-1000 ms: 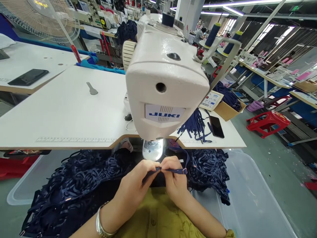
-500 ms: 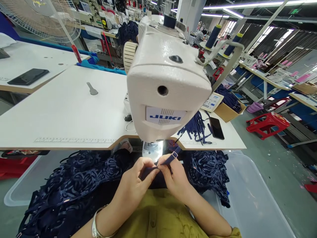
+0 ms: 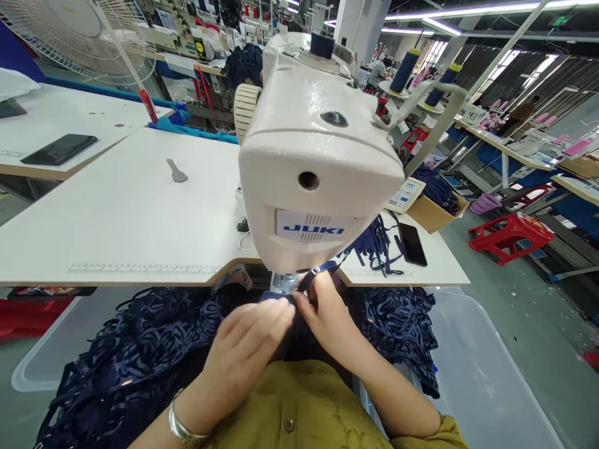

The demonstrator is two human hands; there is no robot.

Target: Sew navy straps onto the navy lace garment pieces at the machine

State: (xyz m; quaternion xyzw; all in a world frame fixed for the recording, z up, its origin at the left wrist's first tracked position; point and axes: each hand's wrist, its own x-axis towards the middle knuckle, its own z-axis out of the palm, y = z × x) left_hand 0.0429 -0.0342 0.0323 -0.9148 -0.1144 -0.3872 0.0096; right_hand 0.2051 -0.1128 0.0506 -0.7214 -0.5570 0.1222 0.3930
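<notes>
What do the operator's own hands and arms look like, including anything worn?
Both the left hand and right hand are ungloved. A silver-coloured metal bracelet circles the left wrist. The right arm's olive-yellow sleeve ends near the elbow; no left sleeve is in view.

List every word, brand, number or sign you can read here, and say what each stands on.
"JUKI": in blue on the nameplate at the front of the sewing machine.
"JUKI": small, on the control panel; its other markings are too small to read.
Ruler scale along the table edge: numbers too small to read.
Green sign near the ceiling: too small to read.
</notes>
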